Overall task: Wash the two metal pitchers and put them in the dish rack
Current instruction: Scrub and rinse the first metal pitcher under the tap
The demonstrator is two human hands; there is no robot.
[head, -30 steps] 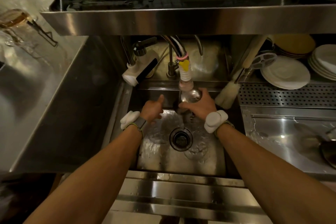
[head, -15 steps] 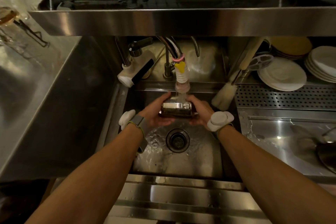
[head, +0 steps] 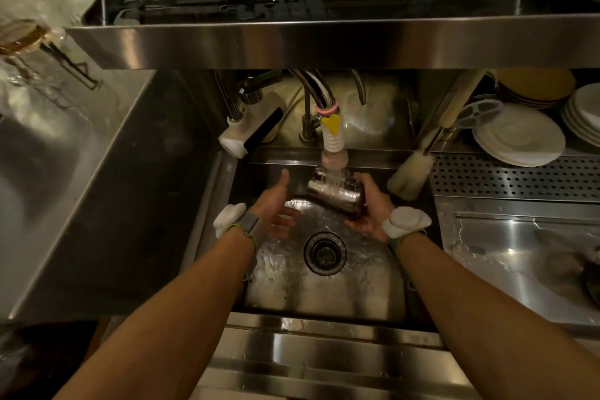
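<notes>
Gripping metal pitcher [head: 336,196] in right hand [head: 370,213], tipped sideways under running tap nozzle [head: 334,157], centre frame over sink [head: 324,297]. Holding nothing in left hand [head: 276,209]: fingers loose, thumb up, just left of pitcher.

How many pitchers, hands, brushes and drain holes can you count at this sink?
metal pitcher: 1
hands: 2, the left hand and the right hand
brush: 1
drain hole: 1
Total: 5
</notes>
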